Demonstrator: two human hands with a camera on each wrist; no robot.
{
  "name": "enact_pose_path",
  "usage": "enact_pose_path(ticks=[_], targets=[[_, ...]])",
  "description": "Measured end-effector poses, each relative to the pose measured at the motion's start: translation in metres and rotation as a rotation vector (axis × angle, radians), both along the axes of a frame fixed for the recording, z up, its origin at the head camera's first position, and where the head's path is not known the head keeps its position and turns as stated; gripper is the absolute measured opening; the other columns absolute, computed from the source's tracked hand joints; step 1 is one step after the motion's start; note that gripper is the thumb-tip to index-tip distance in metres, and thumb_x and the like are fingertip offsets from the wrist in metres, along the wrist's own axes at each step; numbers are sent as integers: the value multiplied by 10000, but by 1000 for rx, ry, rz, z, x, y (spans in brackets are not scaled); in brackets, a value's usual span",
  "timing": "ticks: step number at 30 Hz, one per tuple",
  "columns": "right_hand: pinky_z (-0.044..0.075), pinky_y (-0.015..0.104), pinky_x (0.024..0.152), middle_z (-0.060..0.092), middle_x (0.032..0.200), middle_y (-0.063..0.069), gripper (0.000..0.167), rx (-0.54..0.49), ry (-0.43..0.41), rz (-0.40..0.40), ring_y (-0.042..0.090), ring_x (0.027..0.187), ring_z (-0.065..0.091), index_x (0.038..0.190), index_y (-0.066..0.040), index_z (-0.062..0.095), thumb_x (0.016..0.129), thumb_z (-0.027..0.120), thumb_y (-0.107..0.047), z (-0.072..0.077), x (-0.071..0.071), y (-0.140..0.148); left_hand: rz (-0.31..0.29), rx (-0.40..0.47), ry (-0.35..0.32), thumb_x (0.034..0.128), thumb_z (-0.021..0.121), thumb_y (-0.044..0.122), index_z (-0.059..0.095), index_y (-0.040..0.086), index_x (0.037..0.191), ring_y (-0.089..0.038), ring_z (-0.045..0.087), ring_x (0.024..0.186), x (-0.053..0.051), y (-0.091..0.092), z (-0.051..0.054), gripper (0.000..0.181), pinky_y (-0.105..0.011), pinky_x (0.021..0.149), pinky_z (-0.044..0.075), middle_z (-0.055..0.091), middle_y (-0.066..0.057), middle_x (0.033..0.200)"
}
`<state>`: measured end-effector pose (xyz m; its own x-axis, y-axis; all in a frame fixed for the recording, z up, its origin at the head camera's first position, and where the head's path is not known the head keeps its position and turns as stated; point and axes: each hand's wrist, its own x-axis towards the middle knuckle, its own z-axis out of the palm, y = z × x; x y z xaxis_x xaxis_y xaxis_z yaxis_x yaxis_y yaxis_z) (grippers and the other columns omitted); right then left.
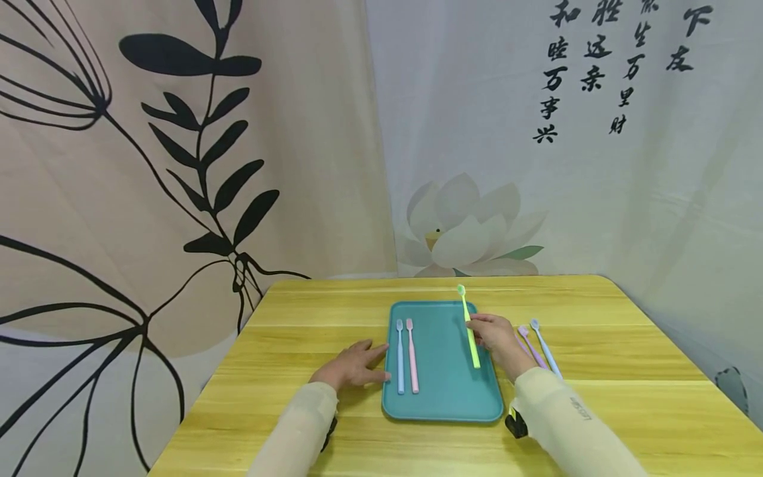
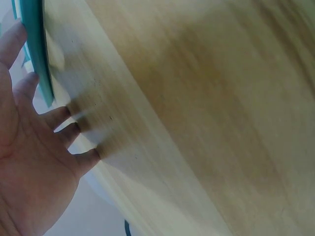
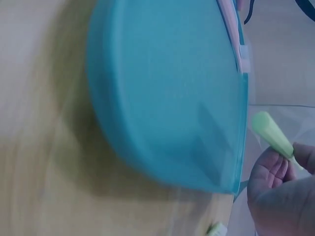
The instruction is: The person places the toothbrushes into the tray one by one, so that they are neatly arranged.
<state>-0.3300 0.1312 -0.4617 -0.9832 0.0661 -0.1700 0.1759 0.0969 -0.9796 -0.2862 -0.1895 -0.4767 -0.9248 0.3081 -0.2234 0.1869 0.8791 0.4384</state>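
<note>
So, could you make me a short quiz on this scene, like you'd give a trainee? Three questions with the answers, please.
1. What colour is the brush in the right hand?
a) pink
b) green
c) purple

2. True or false: the left hand is also holding a brush.

3. How many brushes lie in the tray, and in which colours?

Key
1: b, green.
2: False; its fingers are at the tray's edge, with no brush in them.
3: Two, a blue one and a pink one.
</note>
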Motion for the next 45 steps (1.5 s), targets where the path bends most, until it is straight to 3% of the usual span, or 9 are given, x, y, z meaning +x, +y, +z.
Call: enact_pose_path(ticks=[10,22,45], targets=[[547,269,726,658,1082,130,340,-6,-11,0,140,826,621,1258,62,617,949,632,-80,-8,3,-23,-7,-5,7,895,661,563,355,298,1555,-412,213,1463,0,0,1,774,-621,1143,207,250,-158,1605],[550,300,737,669,1050,140,322,25,-28,-3,171,846,625,1236,53,645,941,645,-76,-13,7,-46,-1,-15,5,897,655,567,352,302,1556,-401,210,1467,0,1,1,771,-614,1148,203,249,-148,1608],[575,338,780,686,1049,159,281,-36,-55,-29,187,871,648,1184,74,666,920,661,-25,-26,10,-76,-15,-20,13,907,652,551,361,275,1555,-405,219,1463,1,3,3,762,-613,1149,201,257,-167,1600]])
